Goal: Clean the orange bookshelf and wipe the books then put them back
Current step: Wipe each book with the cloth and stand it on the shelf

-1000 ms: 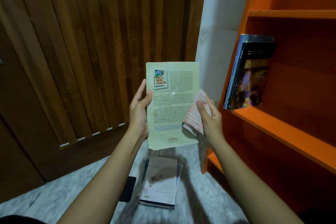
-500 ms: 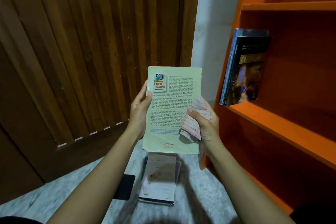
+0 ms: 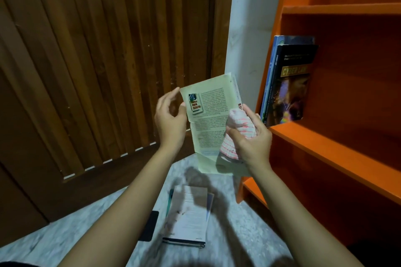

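Observation:
I hold a pale green book [image 3: 211,119] upright and tilted, its text-covered back cover facing me. My right hand [image 3: 251,143] grips its spine edge together with a bunched white-and-red checked cloth [image 3: 239,122] pressed on the cover. My left hand [image 3: 170,123] hovers at the book's left edge with its fingers spread, and I cannot tell whether the thumb touches it. The orange bookshelf [image 3: 325,149] stands to the right. Two books [image 3: 288,93], a dark one in front of a blue one, lean at the left end of its middle shelf.
A small stack of books [image 3: 188,217] lies on the pale marbled floor below my hands, with a flat black object [image 3: 149,225] beside it. A slatted wooden door [image 3: 97,60] fills the left, and a white wall [image 3: 249,28] strip separates it from the shelf.
My left hand has let go of the book's left edge and opened. The right hand with the cloth now carries the book, which has turned and tilted toward the shelf.

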Demonstrator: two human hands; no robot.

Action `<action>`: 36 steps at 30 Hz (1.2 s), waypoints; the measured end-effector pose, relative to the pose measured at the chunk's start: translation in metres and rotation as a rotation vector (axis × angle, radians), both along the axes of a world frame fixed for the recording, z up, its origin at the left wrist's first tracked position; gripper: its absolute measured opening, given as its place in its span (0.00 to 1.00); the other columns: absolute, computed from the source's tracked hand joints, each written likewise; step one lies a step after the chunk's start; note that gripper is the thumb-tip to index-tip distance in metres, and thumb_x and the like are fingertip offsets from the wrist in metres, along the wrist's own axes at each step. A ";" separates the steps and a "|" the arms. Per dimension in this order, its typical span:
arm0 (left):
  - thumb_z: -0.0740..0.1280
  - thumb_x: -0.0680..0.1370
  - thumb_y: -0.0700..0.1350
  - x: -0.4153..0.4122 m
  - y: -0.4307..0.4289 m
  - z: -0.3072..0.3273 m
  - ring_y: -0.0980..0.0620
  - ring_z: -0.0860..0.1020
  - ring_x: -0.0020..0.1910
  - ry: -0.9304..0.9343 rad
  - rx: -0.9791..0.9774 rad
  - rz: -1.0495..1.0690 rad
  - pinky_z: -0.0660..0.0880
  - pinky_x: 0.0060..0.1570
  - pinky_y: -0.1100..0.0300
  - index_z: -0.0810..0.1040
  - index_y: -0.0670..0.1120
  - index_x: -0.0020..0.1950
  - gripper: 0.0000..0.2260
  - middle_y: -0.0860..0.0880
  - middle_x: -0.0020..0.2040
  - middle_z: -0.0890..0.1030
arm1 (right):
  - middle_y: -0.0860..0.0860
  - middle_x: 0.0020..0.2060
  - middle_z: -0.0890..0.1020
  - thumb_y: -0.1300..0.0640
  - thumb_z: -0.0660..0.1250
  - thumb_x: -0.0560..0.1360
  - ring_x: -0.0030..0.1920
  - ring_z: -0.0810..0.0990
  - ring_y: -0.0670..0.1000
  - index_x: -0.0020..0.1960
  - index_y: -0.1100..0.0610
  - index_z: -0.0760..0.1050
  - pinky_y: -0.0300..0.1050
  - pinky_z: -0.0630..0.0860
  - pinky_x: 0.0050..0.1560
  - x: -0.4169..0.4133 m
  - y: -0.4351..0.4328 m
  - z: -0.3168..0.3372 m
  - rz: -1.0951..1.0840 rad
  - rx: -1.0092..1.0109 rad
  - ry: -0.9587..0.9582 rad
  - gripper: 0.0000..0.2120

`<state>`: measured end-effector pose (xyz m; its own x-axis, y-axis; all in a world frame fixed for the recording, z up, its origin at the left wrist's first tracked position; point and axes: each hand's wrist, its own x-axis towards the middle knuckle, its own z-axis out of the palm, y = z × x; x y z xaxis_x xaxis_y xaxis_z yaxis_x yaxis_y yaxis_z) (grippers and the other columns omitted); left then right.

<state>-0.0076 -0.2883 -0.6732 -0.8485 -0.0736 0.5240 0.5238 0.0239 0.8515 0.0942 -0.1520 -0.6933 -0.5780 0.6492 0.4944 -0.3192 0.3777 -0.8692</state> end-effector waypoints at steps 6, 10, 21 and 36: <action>0.58 0.75 0.67 0.017 0.027 0.010 0.51 0.72 0.64 -0.174 -0.267 -0.301 0.72 0.63 0.47 0.63 0.62 0.71 0.25 0.51 0.67 0.73 | 0.46 0.55 0.82 0.59 0.75 0.64 0.57 0.76 0.39 0.63 0.46 0.76 0.32 0.70 0.54 0.006 -0.015 -0.021 -0.101 0.230 -0.144 0.28; 0.63 0.73 0.65 0.018 0.026 0.009 0.51 0.78 0.55 -0.213 -0.437 -0.185 0.77 0.55 0.51 0.69 0.55 0.65 0.24 0.52 0.56 0.78 | 0.51 0.57 0.81 0.59 0.72 0.65 0.55 0.78 0.42 0.64 0.48 0.75 0.22 0.68 0.48 0.011 -0.025 -0.037 -0.074 0.336 -0.185 0.28; 0.65 0.77 0.50 0.029 0.012 0.000 0.55 0.80 0.40 -0.157 -0.320 -0.073 0.81 0.36 0.59 0.66 0.50 0.65 0.18 0.50 0.48 0.78 | 0.52 0.42 0.82 0.51 0.60 0.66 0.34 0.78 0.51 0.64 0.53 0.75 0.40 0.75 0.33 0.009 -0.047 -0.059 -0.167 0.576 -0.062 0.27; 0.64 0.79 0.44 0.016 0.000 0.016 0.54 0.81 0.44 -0.073 0.340 -0.099 0.79 0.36 0.63 0.72 0.48 0.53 0.05 0.51 0.48 0.78 | 0.52 0.53 0.79 0.54 0.66 0.67 0.51 0.78 0.41 0.61 0.52 0.74 0.25 0.71 0.51 0.001 -0.015 -0.036 0.145 0.379 0.125 0.22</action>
<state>0.0087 -0.2882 -0.6577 -0.8944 -0.1487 0.4217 0.4471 -0.3147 0.8373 0.0951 -0.1666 -0.7289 -0.5706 0.3242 0.7546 -0.4868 0.6064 -0.6287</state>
